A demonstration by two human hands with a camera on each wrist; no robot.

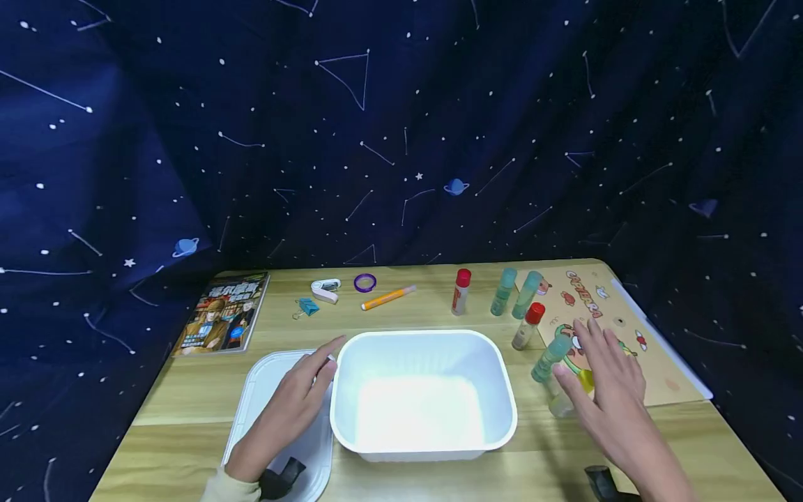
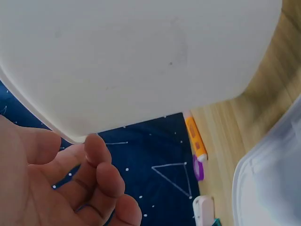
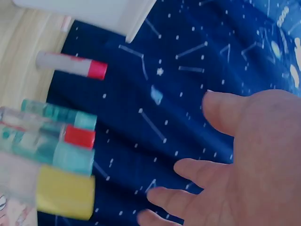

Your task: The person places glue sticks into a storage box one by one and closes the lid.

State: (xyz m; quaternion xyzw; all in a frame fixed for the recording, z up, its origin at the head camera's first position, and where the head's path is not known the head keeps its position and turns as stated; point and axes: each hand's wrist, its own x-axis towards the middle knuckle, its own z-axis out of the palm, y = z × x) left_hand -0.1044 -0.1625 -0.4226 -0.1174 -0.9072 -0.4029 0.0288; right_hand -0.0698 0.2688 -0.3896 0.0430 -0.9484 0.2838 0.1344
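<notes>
A white plastic box [image 1: 423, 446] stands in the middle of the table, its bright inside bare. My left hand [image 1: 295, 397] is at its left rim, over a white lid [image 1: 251, 397]; thumb and fingers are loosely bent. In the left wrist view the fingertips [image 2: 96, 148] overlap the rim's corner, and I cannot tell whether they press on it. To the right of the box my right hand [image 1: 605, 390] hovers with spread fingers, holding nothing. Beside and partly behind it are a yellow-capped glue stick [image 1: 561, 404] and a teal glue stick [image 1: 551, 357].
More glue sticks stand behind: red-capped ones [image 1: 461, 291] [image 1: 528, 325] and teal ones [image 1: 504, 291] [image 1: 527, 294]. A brown illustrated folder [image 1: 665, 376] lies right. Farther back are an orange pen [image 1: 387, 298], purple tape ring [image 1: 364, 282], white stapler [image 1: 324, 290], teal clip [image 1: 308, 306] and magazine [image 1: 219, 314].
</notes>
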